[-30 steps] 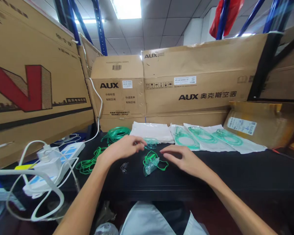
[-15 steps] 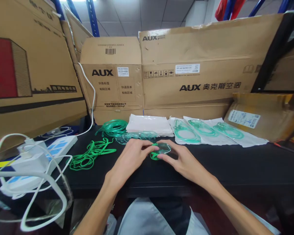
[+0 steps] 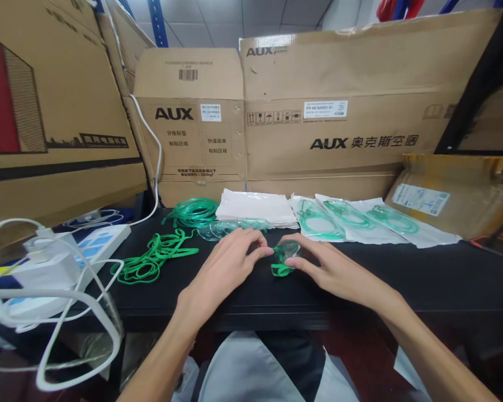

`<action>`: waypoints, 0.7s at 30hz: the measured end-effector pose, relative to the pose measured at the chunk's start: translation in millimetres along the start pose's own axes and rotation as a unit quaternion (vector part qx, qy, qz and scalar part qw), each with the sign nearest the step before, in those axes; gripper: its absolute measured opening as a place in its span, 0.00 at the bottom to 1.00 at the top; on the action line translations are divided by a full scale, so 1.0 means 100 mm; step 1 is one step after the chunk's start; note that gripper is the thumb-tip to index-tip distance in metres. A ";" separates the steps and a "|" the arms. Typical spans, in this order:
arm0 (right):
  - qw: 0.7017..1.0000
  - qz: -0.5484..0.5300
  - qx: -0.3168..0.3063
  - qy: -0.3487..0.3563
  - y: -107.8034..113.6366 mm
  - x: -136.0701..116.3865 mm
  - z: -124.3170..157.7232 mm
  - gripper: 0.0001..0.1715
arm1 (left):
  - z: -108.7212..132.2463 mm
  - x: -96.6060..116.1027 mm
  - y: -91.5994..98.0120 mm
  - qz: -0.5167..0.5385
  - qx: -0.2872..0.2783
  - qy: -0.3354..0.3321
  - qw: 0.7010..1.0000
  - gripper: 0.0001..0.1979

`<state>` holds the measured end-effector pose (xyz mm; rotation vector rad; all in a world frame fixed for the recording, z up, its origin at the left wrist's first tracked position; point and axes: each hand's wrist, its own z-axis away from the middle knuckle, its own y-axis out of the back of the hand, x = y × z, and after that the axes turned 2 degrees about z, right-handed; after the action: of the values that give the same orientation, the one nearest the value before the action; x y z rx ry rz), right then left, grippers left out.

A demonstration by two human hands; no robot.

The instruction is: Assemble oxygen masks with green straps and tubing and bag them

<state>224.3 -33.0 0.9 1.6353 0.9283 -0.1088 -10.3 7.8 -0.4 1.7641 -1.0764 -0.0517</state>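
Over the front part of the black table (image 3: pixel 360 285), my right hand (image 3: pixel 324 263) grips a clear oxygen mask (image 3: pixel 292 248) between thumb and fingers. A green elastic strap (image 3: pixel 281 271) hangs bunched at the mask's near side. My left hand (image 3: pixel 235 257) is closed in a pinch at the mask's left edge, on a bit of the green strap. Just behind my left hand lies a row of clear masks (image 3: pixel 222 229). Loose green straps (image 3: pixel 151 259) lie tangled to the left, with a coil of green tubing (image 3: pixel 195 212) behind them.
White pouches (image 3: pixel 255 206) are stacked at the back. Several pouches with green tubing (image 3: pixel 318 220) lie to their right, beside a taped carton (image 3: pixel 461 192). Left, a power strip (image 3: pixel 104 243) carries plugs and a looping white cable (image 3: pixel 84 301). Cardboard panels (image 3: pixel 318 123) wall the back.
Both hands have shifted slightly right with the mask. My left fingers have drawn a little away from the mask, and the strap now hangs lower on its near side. The camera view has tilted slightly.
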 end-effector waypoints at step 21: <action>0.997 0.031 -0.040 -0.049 0.17 0.06 0.10 0.26 | -0.04 0.18 -0.27 0.028 -0.025 -0.033 0.999 0.10</action>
<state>243.1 -38.7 8.2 1.5689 0.7959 -0.1073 19.5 0.4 -12.0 1.6970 -1.1619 -0.1007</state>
